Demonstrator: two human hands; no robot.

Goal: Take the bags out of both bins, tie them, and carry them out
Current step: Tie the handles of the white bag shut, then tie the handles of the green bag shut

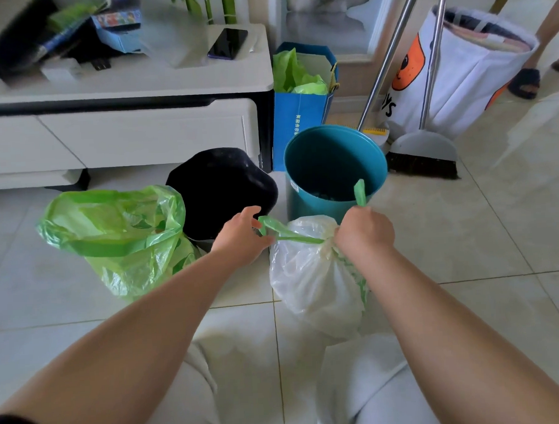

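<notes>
Left hand (242,237): pinches one green tie strip (282,232), drawn out leftward from the bag's neck; right hand (364,230): fist clamped round the gathered neck of the white bag (313,284), with the second strip (360,192) standing up out of the fist; we note the two hands apart, the first strip running taut between them. White bag: full, resting on the tiled floor (465,235) directly before us, mouth gathered, no finished knot visible. Step in hand, as we judge it: tying this bag. Next move, in our view: bring the two strips across each other and pull snug while the right hand keeps the neck closed, so the gather does not loosen. Green bag (112,238): on the floor to the left, mouth open and untied; we count it as the item to follow. Black bin (226,188): just behind the green bag; teal bin (303,204): upright beyond the white bag, no liner in it. Carrying out: not yet begun. Beyond: broom and dustpan (423,151), leaning by the wall.
</notes>
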